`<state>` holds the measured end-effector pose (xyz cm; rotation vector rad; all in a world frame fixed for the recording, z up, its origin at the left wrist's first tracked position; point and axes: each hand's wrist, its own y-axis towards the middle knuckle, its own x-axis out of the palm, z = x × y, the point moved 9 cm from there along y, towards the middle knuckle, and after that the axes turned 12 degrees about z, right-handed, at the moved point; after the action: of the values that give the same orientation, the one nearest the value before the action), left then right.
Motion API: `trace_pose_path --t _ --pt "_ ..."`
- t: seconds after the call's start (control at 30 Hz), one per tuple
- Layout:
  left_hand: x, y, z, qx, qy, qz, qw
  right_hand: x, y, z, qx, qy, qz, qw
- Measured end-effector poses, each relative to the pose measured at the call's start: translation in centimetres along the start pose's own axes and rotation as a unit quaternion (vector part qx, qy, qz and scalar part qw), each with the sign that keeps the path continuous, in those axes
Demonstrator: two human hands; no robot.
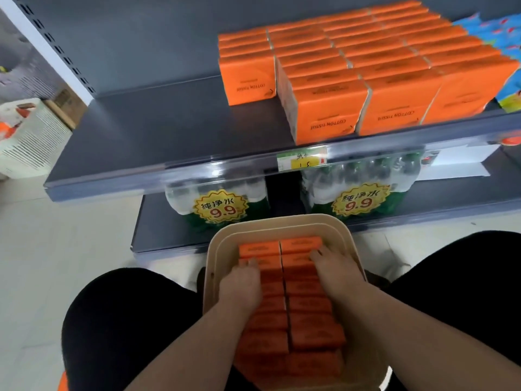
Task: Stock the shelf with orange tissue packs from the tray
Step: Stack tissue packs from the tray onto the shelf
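Observation:
A beige tray [284, 224] sits between my knees, filled with two columns of orange tissue packs [311, 328] standing on edge. My left hand [241, 283] lies on the left column, fingertips curled over the far edge of a pack. My right hand [337, 268] lies on the right column, fingers curled over the top of a pack. Above, a dark grey shelf [158, 131] carries several rows of orange tissue packs [366, 69] on its right half. The palms and undersides of both hands are hidden.
The shelf's left half is bare. Its front rail [197, 173] carries a price tag. Below it stand two shrink-wrapped bottled water packs [217, 204]. Blue packets [496, 32] lie at the far right. A white crate [31, 136] stands on the floor at left.

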<state>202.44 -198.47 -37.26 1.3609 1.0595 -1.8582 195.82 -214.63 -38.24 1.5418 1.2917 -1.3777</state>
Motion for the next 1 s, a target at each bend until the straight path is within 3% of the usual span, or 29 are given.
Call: trace_pose_path --t 0.3,0.6,0.77,1.0 --pt "1.0 1.7 -0.7 -0.035 -0.06 0.02 0.997 3.5 2.9 -0.1 0.012 -0.007 -0.023 1.0" --pt "2.1 3.0 -0.7 -0.019 -0.028 0.049 0.998 5.0 1.3 0.9 0.03 -0.049 -0.041 0.998" --pt "3.1 4.3 0.2 0.015 0.052 0.047 0.997 4.8 0.1 1.3 0.074 0.004 -0.053 0.996" --pt "5.5 4.5 1.6 0.089 0.184 -0.014 0.979 5.0 -1.0 0.9 0.064 0.041 -0.079 0.994"
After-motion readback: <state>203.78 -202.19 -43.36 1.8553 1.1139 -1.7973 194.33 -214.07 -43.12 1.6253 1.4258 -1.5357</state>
